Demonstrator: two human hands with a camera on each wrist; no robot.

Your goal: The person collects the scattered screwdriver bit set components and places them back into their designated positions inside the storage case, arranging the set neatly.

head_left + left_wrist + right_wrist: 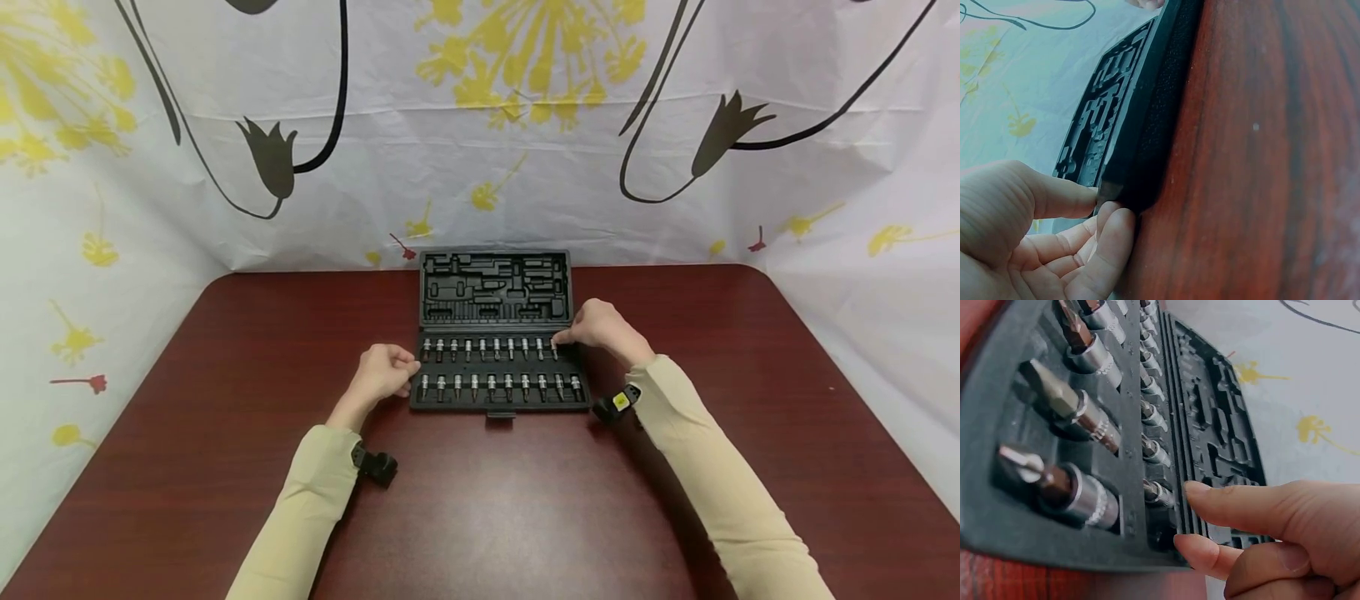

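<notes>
A black tool case (480, 367) lies unfolded on the table, holding two rows of silver bit sockets (491, 383). At its left edge my left hand (378, 372) pinches the case's corner, thumb on the rim and fingertips against the side in the left wrist view. My right hand (603, 327) is over the right end of the upper row. In the right wrist view its thumb and forefinger stand apart beside the last small bit socket (1159, 494), with nothing seen between them. An unfilled slot (1161, 536) shows past that socket.
The case's lid (495, 289) leans back, its moulded recesses bare. A latch (501, 415) juts from the front edge. The dark red table (487, 500) reaches back to a white patterned cloth (525, 192).
</notes>
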